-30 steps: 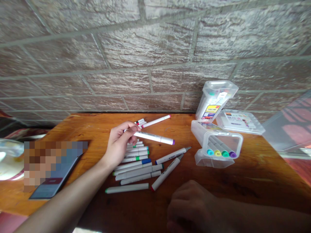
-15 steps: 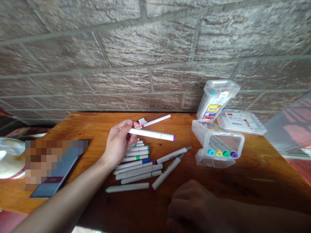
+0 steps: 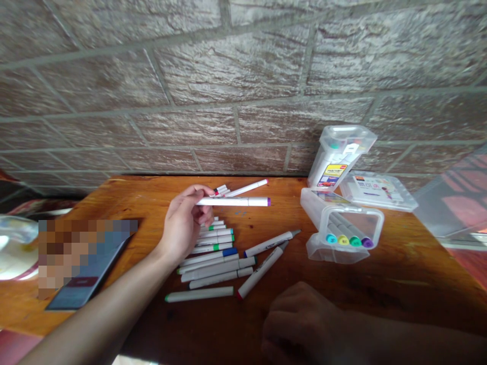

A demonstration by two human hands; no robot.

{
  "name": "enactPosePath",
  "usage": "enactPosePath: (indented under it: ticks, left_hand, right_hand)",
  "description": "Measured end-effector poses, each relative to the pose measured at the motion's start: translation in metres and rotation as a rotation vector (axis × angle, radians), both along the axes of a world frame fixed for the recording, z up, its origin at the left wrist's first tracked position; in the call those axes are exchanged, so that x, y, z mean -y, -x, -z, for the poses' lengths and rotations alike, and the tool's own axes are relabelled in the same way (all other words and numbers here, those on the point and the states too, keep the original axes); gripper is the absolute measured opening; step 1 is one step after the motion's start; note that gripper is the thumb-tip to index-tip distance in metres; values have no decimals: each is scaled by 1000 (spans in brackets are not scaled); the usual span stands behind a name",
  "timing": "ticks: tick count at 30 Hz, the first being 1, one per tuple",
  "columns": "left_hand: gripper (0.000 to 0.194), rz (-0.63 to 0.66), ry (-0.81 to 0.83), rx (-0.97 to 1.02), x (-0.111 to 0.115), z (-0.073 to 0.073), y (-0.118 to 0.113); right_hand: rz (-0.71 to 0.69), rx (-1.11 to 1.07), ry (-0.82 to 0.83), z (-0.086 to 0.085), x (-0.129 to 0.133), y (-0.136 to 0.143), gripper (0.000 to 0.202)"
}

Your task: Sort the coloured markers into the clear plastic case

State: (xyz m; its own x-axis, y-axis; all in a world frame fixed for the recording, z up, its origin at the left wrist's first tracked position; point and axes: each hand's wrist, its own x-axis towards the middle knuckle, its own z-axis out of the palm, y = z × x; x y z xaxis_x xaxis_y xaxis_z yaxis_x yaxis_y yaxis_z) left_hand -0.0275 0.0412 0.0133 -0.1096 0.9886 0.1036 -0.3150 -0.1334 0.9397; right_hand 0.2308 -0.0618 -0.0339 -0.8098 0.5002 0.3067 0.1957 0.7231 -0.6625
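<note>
My left hand (image 3: 184, 218) pinches a white marker (image 3: 236, 202) with a purple end, held nearly level above the table. Under and beside this hand lies a loose row of white markers (image 3: 213, 257) with green, blue and teal ends. Two more markers, a purple-ended one (image 3: 270, 243) and a red-ended one (image 3: 262, 271), lie slanted to the right of the row. In shadow at the front, my right hand (image 3: 299, 322) rests curled into a loose fist on the table, with nothing seen sticking out of it.
A clear marker case (image 3: 323, 210) lies open, several markers inside. Behind it stands a filled clear case (image 3: 337, 159) beside a flat clear box (image 3: 380, 191). More markers (image 3: 247, 187) lie near the brick wall (image 3: 258, 137). A phone-like dark device (image 3: 91, 274) is at left on the wooden table (image 3: 144, 203).
My left hand has raised the front end of the purple-ended marker slightly and drawn it a little to the left. My right hand has stayed still.
</note>
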Motion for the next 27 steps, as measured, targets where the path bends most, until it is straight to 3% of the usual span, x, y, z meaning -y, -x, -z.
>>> enactPosePath:
  ticks: [6, 13, 19, 23, 27]
  left_hand:
    - [17, 65, 45, -3, 1, 0, -2]
    - [21, 198, 29, -4, 10, -4, -3]
    - [22, 275, 22, -57, 16, -3, -1]
    - [25, 347, 8, -108, 17, 1, 2]
    - [26, 391, -26, -218, 18, 7, 6]
  right_hand:
    - [17, -81, 0, 4, 2, 2, 31]
    - [45, -135, 114, 2, 0, 4, 28]
    - [174, -257, 443, -13, -5, 4, 15]
    - [266, -308, 633, -17, -6, 0, 35]
    - [272, -414, 762, -5, -6, -3, 49]
